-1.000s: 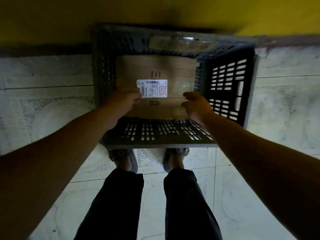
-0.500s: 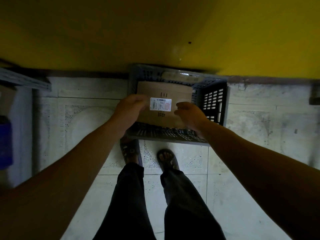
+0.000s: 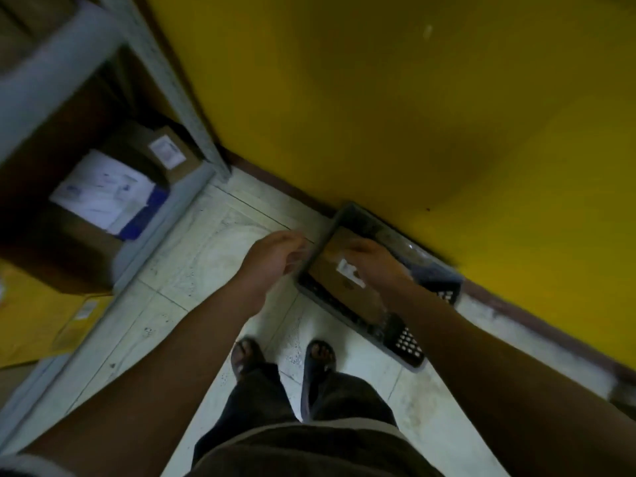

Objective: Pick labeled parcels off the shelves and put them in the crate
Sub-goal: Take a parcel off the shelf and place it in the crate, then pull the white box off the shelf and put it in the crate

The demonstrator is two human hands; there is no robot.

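Yellow wall and pale floor fill the head view. By the wall sits the grey crate, and the brown parcel lies flat inside it. The left hand hangs just beside the crate, fingers loose, holding nothing. The right hand is over the parcel, too blurry to tell its grip.

Yellow wall fills the upper right of the frame, blurred, with a pale smear near the top and a small dark speck lower down. Dark brown skirting runs diagonally along its foot. Pale patterned floor tiles, grit-speckled, at centre. Dark trousers and two sandals at bottom centre.
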